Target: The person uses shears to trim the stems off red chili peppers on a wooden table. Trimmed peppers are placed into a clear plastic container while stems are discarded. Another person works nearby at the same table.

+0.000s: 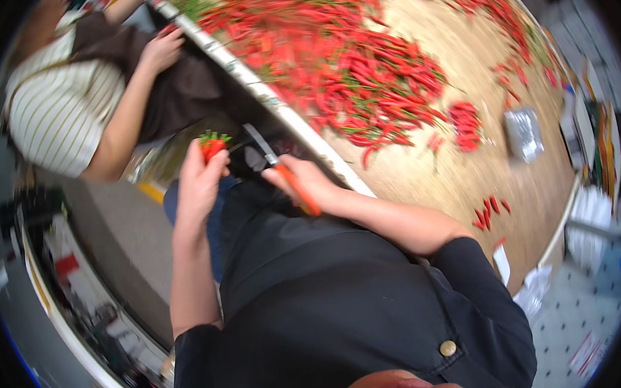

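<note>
My left hand [202,171] is closed around a small bunch of red chili peppers [212,146], their green stems pointing up past my fingers. In my right hand [302,181] is a knife with an orange handle [295,187]; its metal blade [258,142] points up and left, apart from the bunch. Both hands are above my lap, beside the table's white edge [307,135]. A large pile of red chilies [383,83] with green stems covers much of the wooden table, partly blurred. A flat group of chilies [465,126] lies to the right of the pile.
A co-worker in a striped shirt [66,118] and dark apron sits close by at upper left, one hand near the table edge. On the table lie a clear plastic-wrapped pack [524,134], several loose chilies [486,214] and a white-bladed tool or strip [501,265]. A shelf [99,308] stands at lower left.
</note>
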{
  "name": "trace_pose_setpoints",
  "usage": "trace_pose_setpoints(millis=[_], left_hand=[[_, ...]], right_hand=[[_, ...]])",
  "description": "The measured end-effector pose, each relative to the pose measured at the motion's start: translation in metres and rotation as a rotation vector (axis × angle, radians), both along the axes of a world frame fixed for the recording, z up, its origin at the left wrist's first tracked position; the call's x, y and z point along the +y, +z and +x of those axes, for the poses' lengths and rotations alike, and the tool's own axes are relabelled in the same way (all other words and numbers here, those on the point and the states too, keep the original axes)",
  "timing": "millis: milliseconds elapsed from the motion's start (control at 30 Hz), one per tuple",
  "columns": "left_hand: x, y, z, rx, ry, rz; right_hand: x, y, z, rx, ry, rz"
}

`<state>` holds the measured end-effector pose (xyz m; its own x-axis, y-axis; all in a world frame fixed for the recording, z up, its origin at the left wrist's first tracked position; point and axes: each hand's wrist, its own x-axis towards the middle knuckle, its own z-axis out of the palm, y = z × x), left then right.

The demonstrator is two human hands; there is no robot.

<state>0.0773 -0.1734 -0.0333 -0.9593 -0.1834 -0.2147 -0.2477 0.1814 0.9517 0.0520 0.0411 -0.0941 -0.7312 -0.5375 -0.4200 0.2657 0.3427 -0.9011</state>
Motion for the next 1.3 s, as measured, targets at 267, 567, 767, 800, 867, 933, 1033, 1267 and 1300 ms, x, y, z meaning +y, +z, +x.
trace_pose_setpoints(millis=[267,567,767,800,867,933,1033,1267,1300], left_hand=[[0.142,0.05,-0.079,0.104,-0.582,-0.132],[0.338,0.027,-0.125,0.472,-0.879,-0.512],[0.414,-0.01,-0.134,0.563,-0.868,-0.787],[0.422,-0.016,-0.136,0.605,-0.856,-0.83],[0.436,-0.029,-0.138,0.692,-0.838,-0.959],[0.446,-0.039,-0.133,0.669,-0.848,-1.058],[0.453,-0.05,-0.127,0.68,-0.828,-1.162],[0.442,-0.048,-0.124,0.707,-0.814,-1.031],[0.441,-0.045,-0.124,0.7,-0.821,-0.993]], right_hand=[[-0.012,-0.03,0.001,0.303,0.068,-0.046],[0.0,-0.023,0.004,0.428,0.003,-0.373],[0.022,-0.025,-0.001,0.359,0.051,-0.388],[0.025,-0.027,-0.001,0.347,0.055,-0.386],[0.029,-0.03,0.001,0.322,0.071,-0.38],[0.033,-0.032,0.003,0.301,0.087,-0.377],[0.036,-0.036,0.004,0.267,0.115,-0.367],[0.037,-0.044,0.004,0.206,0.166,-0.339],[0.037,-0.045,0.004,0.199,0.17,-0.336]])
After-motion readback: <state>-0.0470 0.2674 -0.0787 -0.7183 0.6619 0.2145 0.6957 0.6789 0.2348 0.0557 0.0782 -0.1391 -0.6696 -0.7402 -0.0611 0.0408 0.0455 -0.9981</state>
